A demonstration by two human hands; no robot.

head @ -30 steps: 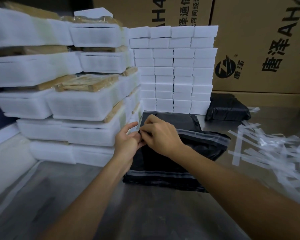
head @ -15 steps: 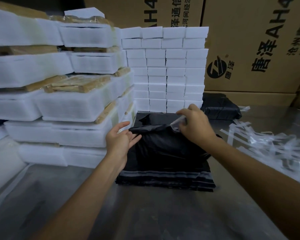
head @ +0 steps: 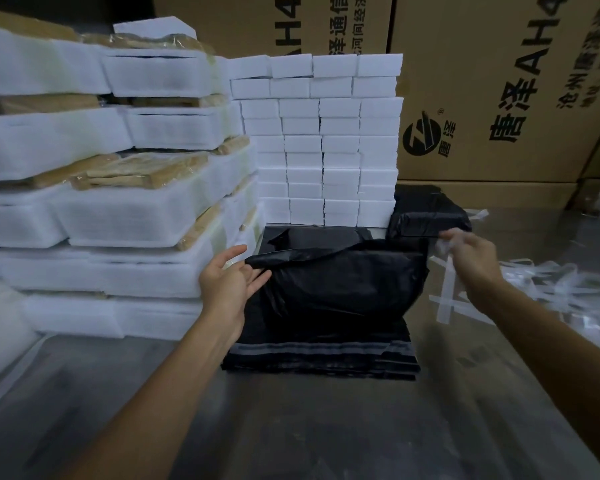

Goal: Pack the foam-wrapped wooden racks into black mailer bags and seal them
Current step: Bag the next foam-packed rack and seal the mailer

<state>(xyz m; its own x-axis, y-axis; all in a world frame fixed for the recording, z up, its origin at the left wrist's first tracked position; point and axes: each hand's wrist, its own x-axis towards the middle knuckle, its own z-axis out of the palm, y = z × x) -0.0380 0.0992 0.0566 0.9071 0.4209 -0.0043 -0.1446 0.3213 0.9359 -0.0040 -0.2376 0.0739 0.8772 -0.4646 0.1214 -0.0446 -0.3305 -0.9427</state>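
At the counter's [head: 291, 427] far middle, my left hand [head: 227, 285], fingers spread, steadies the black mailer bag [head: 336, 285] atop the flat stack; my right hand [head: 471, 252] pinches a peeled liner strip [head: 442, 245]; exposed adhesive could catch a fold and seal crooked.

Stacks of foam-wrapped wooden racks [head: 111, 188] fill the left of the frame. Right of them, at upper centre, stands a wall of small foam blocks [head: 326, 140], with large cardboard cartons [head: 482, 88] behind. Below the blocks, at centre, a pile of plastic mailer bags [head: 326, 355] lies on the metal table [head: 291, 427]. A sealed mailer parcel [head: 430, 213] sits right of the blocks; peeled paper strips [head: 551, 289] lie at right.
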